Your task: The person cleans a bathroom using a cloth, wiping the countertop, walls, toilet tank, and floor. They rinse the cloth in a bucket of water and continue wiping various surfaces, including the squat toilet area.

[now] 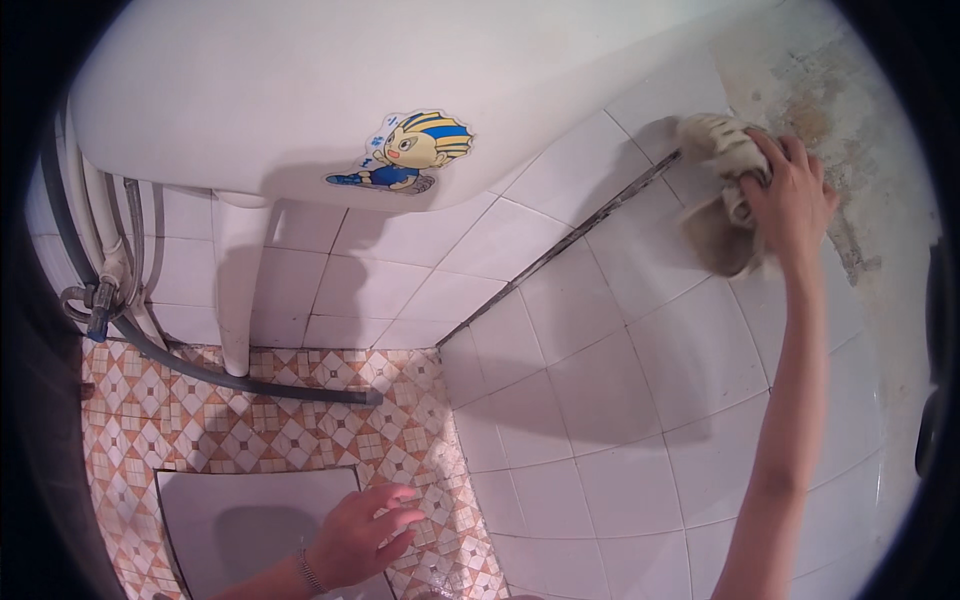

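My right hand (791,195) grips a crumpled, off-white cloth (724,146) against the tiled wall, close to where the tiles meet bare, stained plaster. Part of the cloth hangs down below my fingers, slightly blurred. White square tiles (611,382) cover this wall on the right. A dark grimy seam (570,244) runs down the wall corner from the cloth to the floor. Low in the view, my left hand (367,532) hangs above the floor with its fingers apart and nothing in it. A metal band (309,571) circles that wrist.
A white wall-mounted basin or tank (285,82) with a cartoon sticker (409,154) juts out at the top. Beneath it are a white pipe (244,300), a valve (101,307) and a grey hose (247,384). A white panel (195,517) sits in the patterned floor (244,442).
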Action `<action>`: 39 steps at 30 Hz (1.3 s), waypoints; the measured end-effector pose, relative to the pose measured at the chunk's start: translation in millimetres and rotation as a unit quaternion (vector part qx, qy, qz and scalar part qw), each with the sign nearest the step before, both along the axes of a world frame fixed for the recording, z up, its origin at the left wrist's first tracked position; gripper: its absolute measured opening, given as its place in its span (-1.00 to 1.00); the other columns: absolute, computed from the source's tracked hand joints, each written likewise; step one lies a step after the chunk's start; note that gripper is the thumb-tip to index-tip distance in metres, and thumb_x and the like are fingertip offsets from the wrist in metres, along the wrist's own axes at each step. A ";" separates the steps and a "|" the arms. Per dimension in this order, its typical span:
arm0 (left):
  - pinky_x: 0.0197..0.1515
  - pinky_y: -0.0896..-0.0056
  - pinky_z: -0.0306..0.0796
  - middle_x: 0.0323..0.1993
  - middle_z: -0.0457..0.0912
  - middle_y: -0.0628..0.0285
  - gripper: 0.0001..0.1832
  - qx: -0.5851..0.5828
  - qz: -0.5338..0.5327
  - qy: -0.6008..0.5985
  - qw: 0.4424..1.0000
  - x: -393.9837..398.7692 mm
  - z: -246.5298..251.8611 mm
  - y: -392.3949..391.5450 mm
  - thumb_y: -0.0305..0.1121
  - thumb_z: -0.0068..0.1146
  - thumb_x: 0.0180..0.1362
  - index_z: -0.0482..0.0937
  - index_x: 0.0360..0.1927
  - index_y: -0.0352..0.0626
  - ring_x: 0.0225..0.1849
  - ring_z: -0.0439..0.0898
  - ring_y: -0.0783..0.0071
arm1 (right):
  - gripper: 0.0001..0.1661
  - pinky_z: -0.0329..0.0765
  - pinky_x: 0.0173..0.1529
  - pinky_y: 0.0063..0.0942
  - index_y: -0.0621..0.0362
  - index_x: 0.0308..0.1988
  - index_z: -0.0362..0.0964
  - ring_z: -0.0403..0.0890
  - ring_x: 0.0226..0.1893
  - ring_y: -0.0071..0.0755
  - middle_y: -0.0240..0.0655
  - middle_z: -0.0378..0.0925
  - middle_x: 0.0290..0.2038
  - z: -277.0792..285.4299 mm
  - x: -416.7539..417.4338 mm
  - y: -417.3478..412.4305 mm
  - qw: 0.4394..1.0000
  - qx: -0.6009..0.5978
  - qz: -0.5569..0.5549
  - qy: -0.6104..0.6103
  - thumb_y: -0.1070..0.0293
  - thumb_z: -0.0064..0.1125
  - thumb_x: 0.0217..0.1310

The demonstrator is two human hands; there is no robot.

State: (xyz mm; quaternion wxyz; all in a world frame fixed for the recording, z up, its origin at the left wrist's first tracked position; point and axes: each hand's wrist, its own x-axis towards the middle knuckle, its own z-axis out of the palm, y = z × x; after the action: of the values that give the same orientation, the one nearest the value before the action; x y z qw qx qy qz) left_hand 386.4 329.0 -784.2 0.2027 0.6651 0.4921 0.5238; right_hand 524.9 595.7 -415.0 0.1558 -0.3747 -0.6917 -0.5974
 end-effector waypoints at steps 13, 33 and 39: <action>-0.26 0.47 0.43 -0.14 0.44 0.12 -0.74 -0.116 0.028 -0.083 0.989 16.4 0.8 -40.0 -0.57 0.17 -0.14 0.54 -0.29 -0.17 -0.32 0.54 0.39 | -0.43 0.08 0.09 0.21 0.09 -0.04 0.38 0.14 0.13 -0.10 -0.28 0.21 0.07 -341.1 26.0 50.6 0.911 -0.251 -0.047 -0.323 0.04 0.07 -0.07; -0.28 0.40 0.44 -0.09 0.42 0.05 -0.75 -0.017 -0.104 -0.132 0.986 52.4 32.1 -33.3 -0.49 0.10 0.00 0.49 -0.19 -0.21 -0.25 0.51 0.23 | -0.50 0.27 -0.11 -0.18 -0.35 -0.10 0.44 0.32 -0.07 -0.30 -0.48 0.32 -0.05 9.2 60.0 -16.6 0.976 -0.138 -0.071 -0.153 0.43 0.01 -0.10; -0.28 0.46 0.45 -0.10 0.41 0.10 -0.79 -0.003 -0.178 -0.112 0.978 35.1 45.2 -30.6 -0.55 0.14 -0.07 0.53 -0.28 -0.23 -0.31 0.55 0.35 | -0.53 0.25 -0.09 0.08 -0.42 -0.02 0.38 0.20 0.04 -0.12 -0.41 0.22 0.03 -130.6 206.3 -173.0 0.942 -0.206 -0.104 -0.242 0.20 -0.03 -0.03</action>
State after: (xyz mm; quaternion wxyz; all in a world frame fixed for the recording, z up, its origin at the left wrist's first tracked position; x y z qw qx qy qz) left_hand 421.5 298.4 -738.9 0.3486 0.6785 0.3415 0.5492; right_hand 731.2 422.7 -545.6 -0.1598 -0.3129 -0.7737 -0.5273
